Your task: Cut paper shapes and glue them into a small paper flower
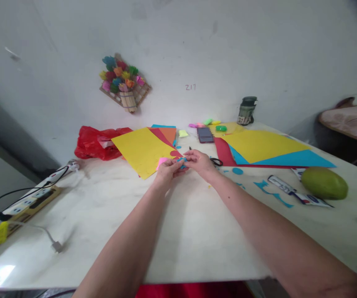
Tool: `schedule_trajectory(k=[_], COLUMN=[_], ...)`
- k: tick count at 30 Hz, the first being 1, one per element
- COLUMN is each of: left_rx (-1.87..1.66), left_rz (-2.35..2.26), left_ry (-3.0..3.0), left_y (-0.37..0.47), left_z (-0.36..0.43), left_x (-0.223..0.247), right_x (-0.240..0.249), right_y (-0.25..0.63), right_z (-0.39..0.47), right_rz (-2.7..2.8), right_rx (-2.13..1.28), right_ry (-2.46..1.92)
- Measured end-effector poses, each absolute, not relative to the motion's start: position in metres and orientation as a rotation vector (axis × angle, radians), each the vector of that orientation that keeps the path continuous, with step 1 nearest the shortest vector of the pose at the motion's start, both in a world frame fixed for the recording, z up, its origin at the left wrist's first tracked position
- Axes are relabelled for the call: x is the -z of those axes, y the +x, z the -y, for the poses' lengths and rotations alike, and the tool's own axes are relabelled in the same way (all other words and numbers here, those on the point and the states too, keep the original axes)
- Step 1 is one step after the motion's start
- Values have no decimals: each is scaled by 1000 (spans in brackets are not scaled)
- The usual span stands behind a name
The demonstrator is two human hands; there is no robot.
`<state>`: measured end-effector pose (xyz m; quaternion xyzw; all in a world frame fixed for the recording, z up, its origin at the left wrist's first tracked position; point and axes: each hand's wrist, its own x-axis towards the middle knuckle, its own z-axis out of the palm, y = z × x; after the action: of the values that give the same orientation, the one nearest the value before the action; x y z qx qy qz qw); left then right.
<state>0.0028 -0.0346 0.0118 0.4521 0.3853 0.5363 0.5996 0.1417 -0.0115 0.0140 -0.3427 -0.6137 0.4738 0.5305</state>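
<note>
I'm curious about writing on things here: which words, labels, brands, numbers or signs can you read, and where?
"217": handwritten on the wall.
Print on the white tubes near the green fruit: too blurred to read.
Markings on the bottle: too small to read.

The held paper piece is coloured blue, the plastic bag red; the white worktop is faintly veined grey.
</note>
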Motion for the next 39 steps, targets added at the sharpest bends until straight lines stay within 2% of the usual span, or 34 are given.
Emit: schedule_trajectory(k=[9, 21, 39], left_rx=[-1195, -1241, -1195], left_rz=[-907, -849, -806], left_ry=[948, 993, 1084], left_y=[-3, 1, 1], left_z=[29, 36, 39], left_x=[-8, -14, -19], right_x=[-13, -14, -17], right_y=[143, 148, 144], right_z=[13, 16, 16], right_rz=[1699, 1489, 1333], right_rx=[-822, -1324, -1282], right_ry=[-899, -894, -1032])
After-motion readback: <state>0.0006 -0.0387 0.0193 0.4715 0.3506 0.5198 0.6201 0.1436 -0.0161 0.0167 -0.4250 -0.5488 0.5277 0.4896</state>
